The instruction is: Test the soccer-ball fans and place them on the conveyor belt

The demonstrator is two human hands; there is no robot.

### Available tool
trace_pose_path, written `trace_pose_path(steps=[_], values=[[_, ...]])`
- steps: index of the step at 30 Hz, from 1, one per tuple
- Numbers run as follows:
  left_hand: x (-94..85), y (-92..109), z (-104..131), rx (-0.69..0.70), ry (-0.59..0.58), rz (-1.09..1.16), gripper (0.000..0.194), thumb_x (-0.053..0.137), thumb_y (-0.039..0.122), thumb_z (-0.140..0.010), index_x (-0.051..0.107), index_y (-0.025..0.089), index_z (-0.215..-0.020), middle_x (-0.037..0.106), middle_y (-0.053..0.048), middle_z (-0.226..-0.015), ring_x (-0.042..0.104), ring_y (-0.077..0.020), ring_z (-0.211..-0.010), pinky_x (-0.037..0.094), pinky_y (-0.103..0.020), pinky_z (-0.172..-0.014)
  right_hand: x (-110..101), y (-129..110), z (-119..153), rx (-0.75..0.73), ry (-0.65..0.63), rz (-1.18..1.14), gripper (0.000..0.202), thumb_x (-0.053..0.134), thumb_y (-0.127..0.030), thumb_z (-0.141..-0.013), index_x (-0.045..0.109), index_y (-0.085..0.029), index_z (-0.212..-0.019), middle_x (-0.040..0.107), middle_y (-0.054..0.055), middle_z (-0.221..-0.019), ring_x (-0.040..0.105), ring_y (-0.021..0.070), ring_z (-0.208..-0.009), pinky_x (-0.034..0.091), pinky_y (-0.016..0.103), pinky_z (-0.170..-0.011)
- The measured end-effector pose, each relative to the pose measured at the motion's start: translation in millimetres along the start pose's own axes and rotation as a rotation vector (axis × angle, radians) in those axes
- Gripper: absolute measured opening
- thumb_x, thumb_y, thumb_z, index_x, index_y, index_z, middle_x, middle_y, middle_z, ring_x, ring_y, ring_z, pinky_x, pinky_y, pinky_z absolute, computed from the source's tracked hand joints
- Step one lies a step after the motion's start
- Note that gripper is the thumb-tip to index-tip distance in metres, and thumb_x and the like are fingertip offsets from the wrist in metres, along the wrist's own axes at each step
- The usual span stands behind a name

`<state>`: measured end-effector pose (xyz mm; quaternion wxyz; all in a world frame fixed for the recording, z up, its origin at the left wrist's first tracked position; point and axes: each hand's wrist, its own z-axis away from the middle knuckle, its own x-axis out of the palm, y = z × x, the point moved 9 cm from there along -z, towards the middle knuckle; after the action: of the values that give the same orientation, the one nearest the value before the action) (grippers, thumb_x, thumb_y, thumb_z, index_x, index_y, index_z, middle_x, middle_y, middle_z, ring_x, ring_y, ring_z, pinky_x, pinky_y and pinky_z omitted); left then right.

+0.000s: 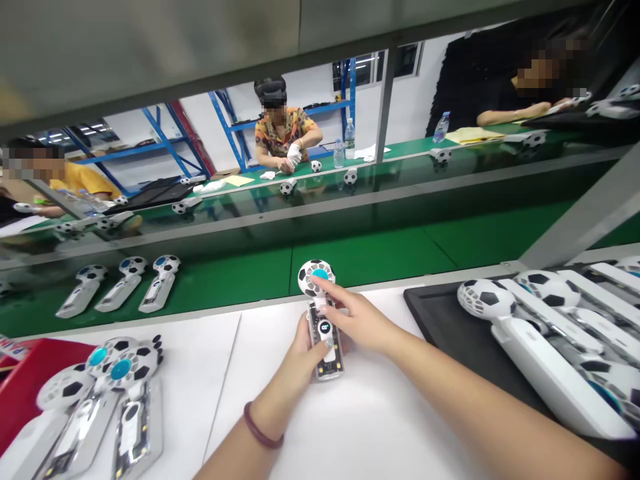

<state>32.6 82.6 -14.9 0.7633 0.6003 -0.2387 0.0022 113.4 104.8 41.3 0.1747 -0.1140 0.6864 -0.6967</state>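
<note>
The soccer-ball hand fan [323, 320] lies on the white counter [370, 420], its ball head pointing away from the person. The left hand [305, 350] grasps its handle from the near side. The right hand [353, 317] presses loosely on top, hiding part of the handle.

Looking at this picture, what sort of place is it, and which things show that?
Probably a factory assembly line: a green conveyor belt carries identical football-patterned handheld fans, other people sit working along it, and a black tray holds more fans.
</note>
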Motion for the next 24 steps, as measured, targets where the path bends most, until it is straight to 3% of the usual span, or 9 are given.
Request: trace_pose_path(steps=[7,10,13,24], values=[[0.9,1,1,-0.044,0.028,0.014,0.068,0.072,0.037,-0.065,0.035,0.023,-0.121,0.057,-0.009,-0.106,0.063,-0.0233,-0.078,0.051,-0.044,-0.076,-1,4,0,0.016,0.015,0.031,0.05,0.044,-0.035,-0.085,0.034,-0.041,-0.134,0.057,0.004,-0.097,0.055,0.0112,-0.05,0.048,0.025,-0.04],[3.6,3,2,-0.045,0.012,0.019,0.064,0.071,0.035,-0.067,0.037,0.021,-0.12,0.057,-0.008,-0.105,0.062,-0.0226,-0.081,0.05,-0.043,-0.077,-6,-4,-1,-0.064,0.073,0.126,0.047,0.046,-0.03,-0.085,0.041,-0.039,-0.131,0.06,0.002,-0.105,0.061,0.0179,-0.079,0.053,0.032,-0.066],[4.4,4,3,-0.03,0.005,0.014,0.061,0.069,0.034,-0.07,0.037,0.022,-0.12,0.056,-0.008,-0.106,0.06,-0.0229,-0.087,0.05,-0.042,-0.079,-8,-9,-1,-0.114,0.098,0.175,0.046,0.046,-0.028,-0.084,0.043,-0.037,-0.13,0.058,-0.001,-0.114,0.057,0.0197,-0.099,0.048,0.035,-0.084],[6.0,6,3,-0.023,-0.01,0.009,0.066,0.072,0.036,-0.066,0.039,0.023,-0.122,0.054,-0.011,-0.117,0.054,-0.0302,-0.106,0.046,-0.046,-0.086,-7,-4,-1,-0.069,0.076,0.166,0.048,0.044,-0.025,-0.085,0.041,-0.039,-0.131,0.059,-0.001,-0.114,0.058,0.0189,-0.097,0.048,0.034,-0.081]])
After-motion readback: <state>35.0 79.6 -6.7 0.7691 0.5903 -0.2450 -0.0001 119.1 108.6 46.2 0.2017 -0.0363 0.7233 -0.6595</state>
